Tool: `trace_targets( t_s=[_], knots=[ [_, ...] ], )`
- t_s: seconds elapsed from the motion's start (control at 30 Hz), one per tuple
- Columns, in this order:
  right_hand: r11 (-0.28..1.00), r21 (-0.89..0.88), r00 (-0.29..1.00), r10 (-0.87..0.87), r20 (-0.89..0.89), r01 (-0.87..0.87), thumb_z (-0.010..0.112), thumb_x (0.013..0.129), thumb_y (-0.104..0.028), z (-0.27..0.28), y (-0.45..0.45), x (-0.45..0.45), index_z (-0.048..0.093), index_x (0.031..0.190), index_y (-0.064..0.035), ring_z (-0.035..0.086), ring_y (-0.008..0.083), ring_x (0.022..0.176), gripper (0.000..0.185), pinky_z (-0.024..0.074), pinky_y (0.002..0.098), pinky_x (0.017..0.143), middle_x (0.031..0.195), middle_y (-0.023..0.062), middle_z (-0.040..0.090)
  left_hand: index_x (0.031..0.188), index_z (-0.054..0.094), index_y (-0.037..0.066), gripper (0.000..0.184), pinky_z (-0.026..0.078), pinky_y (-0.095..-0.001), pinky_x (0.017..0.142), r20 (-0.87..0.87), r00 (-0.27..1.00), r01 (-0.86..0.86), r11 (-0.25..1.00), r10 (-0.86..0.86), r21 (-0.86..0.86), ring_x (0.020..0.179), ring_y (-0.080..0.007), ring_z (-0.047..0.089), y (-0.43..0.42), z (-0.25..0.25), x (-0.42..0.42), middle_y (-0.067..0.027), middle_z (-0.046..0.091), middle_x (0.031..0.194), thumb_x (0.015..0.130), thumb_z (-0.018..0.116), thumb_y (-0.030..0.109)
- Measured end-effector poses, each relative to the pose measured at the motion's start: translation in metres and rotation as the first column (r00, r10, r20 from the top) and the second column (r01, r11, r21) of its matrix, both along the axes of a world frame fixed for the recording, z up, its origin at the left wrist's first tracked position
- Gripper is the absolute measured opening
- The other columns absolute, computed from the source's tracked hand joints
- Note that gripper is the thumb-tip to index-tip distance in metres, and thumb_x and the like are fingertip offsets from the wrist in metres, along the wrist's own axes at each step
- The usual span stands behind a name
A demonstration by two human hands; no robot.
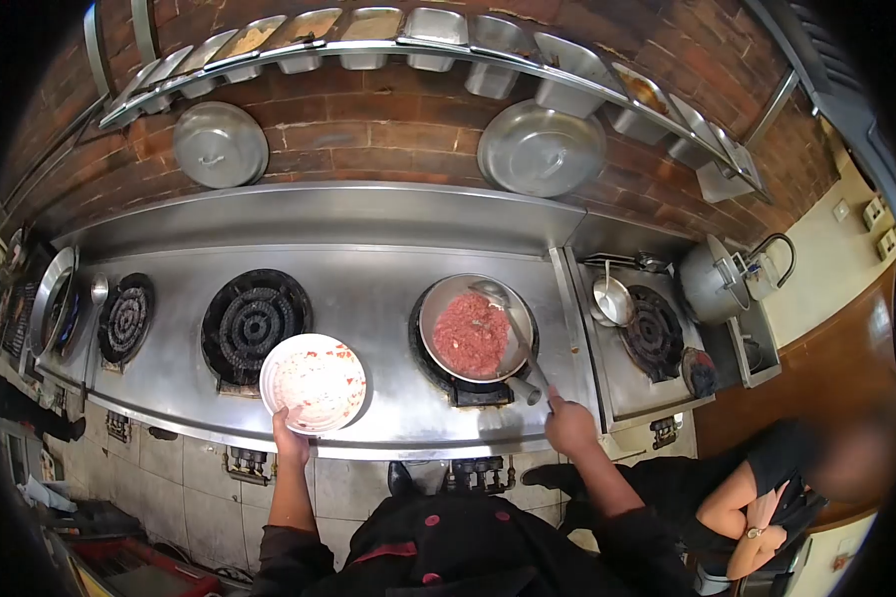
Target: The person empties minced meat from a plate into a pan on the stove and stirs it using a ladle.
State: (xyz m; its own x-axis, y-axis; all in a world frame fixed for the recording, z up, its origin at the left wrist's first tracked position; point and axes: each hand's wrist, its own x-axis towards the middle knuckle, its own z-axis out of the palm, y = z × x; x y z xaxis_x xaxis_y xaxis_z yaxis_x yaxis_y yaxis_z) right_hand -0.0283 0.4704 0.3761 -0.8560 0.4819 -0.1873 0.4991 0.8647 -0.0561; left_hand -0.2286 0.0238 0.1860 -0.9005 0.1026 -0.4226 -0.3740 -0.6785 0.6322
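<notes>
My left hand point(290, 438) grips the rim of a white bowl point(314, 383) smeared with red bits, tilted over the stove's front edge. My right hand point(571, 428) is closed on the handle of a long metal spoon point(524, 338). The spoon's head rests in a round pan point(430, 343), at the edge of a mass of raw ground meat point(470, 334). Under the pan is a black burner, and the pan's short handle point(524, 390) points toward my right hand.
Bare burners point(256, 323) lie left of the pan. A small pot point(612, 301) and a large pot point(714, 281) stand at the right. Food trays line a wall shelf point(368, 46) above two lids point(221, 145). A person with folded arms point(747, 512) is at the lower right.
</notes>
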Motion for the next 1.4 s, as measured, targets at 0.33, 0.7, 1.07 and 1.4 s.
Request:
trace_targets(
  t_s=[0.33, 0.7, 1.07, 1.4],
  knots=[
    [0.955, 0.250, 0.983, 0.130, 0.130, -0.160, 0.054, 0.078, -0.008, 0.137, -0.012, 0.073, 0.062, 0.128, -0.0221, 0.065, 0.0370, 0.076, 0.052, 0.0515, 0.0471, 0.068, 0.080, 0.0167, 0.065, 0.141, 0.039, 0.002, 0.060, 0.039, -0.0439, 0.106, -0.004, 0.999, 0.051, 0.995, -0.051, 0.083, 0.125, -0.0289, 0.050, -0.013, -0.028, -0.002, -0.0154, 0.052, 0.137, 0.093, 0.045, 0.038],
    [0.991, -0.134, 0.999, -0.001, -0.053, -0.006, 0.059, 0.084, -0.017, 0.031, 0.007, 0.070, 0.055, 0.134, -0.0159, 0.064, 0.0423, 0.079, 0.050, 0.0499, 0.0521, 0.074, 0.087, 0.0245, 0.066, 0.138, 0.041, 0.004, 0.056, 0.047, -0.0408, 0.095, 0.046, 0.994, -0.089, 0.985, 0.096, -0.145, 0.115, -0.0262, 0.058, -0.008, -0.020, 0.024, -0.0135, 0.056, 0.131, 0.096, 0.047, 0.041],
    [0.893, -0.362, 0.949, 0.177, -0.259, -0.265, 0.059, 0.084, -0.017, -0.024, 0.056, 0.086, 0.045, 0.140, -0.0054, 0.063, 0.0408, 0.096, 0.059, 0.0487, 0.0472, 0.086, 0.104, 0.0253, 0.065, 0.130, 0.048, 0.008, 0.053, 0.045, -0.0399, 0.077, 0.149, 0.960, -0.095, 0.777, 0.236, -0.623, 0.090, -0.0238, 0.059, -0.052, -0.016, 0.161, -0.0094, 0.060, 0.111, 0.090, 0.052, 0.043],
    [0.900, -0.384, 0.971, 0.136, -0.197, -0.205, 0.063, 0.083, -0.019, -0.007, 0.037, 0.055, 0.051, 0.136, -0.0055, 0.062, 0.0411, 0.101, 0.055, 0.0488, 0.0453, 0.089, 0.108, 0.0247, 0.065, 0.096, 0.057, -0.001, 0.038, 0.048, -0.0337, 0.046, 0.538, 0.824, 0.547, 0.499, -0.179, -0.672, 0.056, -0.0218, 0.059, -0.081, -0.130, 0.258, -0.0103, 0.062, 0.077, 0.094, 0.054, 0.037]
  ],
)
